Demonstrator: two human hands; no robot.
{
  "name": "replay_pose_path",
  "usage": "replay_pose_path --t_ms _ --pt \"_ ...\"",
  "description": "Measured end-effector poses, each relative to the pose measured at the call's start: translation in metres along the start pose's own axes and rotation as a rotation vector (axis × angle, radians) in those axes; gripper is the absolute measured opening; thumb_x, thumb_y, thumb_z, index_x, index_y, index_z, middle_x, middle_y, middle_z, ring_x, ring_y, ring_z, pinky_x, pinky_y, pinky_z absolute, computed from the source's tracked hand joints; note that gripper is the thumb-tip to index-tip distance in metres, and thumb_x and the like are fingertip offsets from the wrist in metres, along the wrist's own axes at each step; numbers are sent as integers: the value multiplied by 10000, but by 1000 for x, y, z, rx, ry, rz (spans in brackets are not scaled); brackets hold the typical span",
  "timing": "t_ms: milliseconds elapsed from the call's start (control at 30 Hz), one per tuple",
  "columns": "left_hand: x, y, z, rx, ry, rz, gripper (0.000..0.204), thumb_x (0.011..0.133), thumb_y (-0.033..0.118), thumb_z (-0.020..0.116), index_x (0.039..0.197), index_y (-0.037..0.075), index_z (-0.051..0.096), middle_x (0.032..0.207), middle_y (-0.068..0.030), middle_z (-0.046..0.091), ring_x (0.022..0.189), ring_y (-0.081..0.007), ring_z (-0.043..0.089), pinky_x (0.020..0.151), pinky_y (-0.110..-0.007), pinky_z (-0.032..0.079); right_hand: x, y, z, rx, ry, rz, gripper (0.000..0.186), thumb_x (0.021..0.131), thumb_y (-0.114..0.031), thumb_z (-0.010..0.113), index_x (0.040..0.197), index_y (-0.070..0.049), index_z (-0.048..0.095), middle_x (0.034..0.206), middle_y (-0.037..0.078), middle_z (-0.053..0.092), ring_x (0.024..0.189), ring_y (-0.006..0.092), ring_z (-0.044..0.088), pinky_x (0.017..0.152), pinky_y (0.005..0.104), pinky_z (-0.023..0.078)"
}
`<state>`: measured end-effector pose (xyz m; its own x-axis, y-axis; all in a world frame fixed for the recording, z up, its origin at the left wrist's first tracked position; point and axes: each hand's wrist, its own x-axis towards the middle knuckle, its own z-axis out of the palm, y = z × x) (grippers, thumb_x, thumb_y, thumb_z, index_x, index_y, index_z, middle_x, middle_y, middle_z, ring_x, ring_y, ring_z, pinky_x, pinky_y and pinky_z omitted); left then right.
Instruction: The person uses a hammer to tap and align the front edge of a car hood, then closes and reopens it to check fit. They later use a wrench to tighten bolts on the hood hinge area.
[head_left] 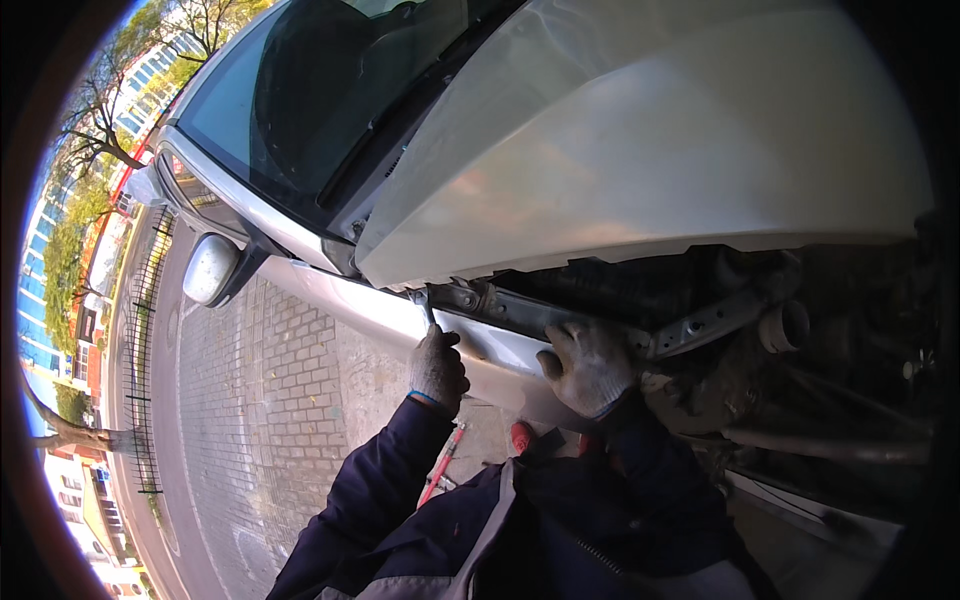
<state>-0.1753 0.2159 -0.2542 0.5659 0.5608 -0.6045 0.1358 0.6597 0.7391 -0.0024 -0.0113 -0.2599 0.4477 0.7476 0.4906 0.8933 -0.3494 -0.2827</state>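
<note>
My left hand, in a pale knit glove, is closed around a metal hand tool, possibly a wrench. The tool's upper end meets the top edge of the silver front fender, just below the hood's lower edge; the exact contact is hidden. Farther right, my right hand, also gloved, has its fingers curled over the fender's upper edge beside the dark inner rail. A bolted bracket lies between the two hands. Above both hands stands the partly raised hood.
The car's front end is stripped, exposing a metal crossmember and a round pipe opening. A side mirror juts out at left. A red-and-silver tool lies on the ground near my red shoes. Brick paving borders the car.
</note>
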Motion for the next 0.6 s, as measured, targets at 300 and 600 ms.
replay_pose_path --t_ms 300,600 --pt "17 128 -109 1216 111 241 568 1122 529 656 1012 -17 766 669 -10 544 594 -134 490 571 -366 400 2 2 -6 27 -3 -28 402 1035 -413 747 1283 -98 775 1106 124 710 1089 330 678 971 517 573" --pt "15 -10 32 -100 68 -7 569 1165 641 489 1245 94 625 684 0 472 542 -201 489 495 -373 382 3 -1 -8 29 -57 17 432 969 -361 819 1319 -110 789 1212 90 692 1170 317 672 990 515 583"
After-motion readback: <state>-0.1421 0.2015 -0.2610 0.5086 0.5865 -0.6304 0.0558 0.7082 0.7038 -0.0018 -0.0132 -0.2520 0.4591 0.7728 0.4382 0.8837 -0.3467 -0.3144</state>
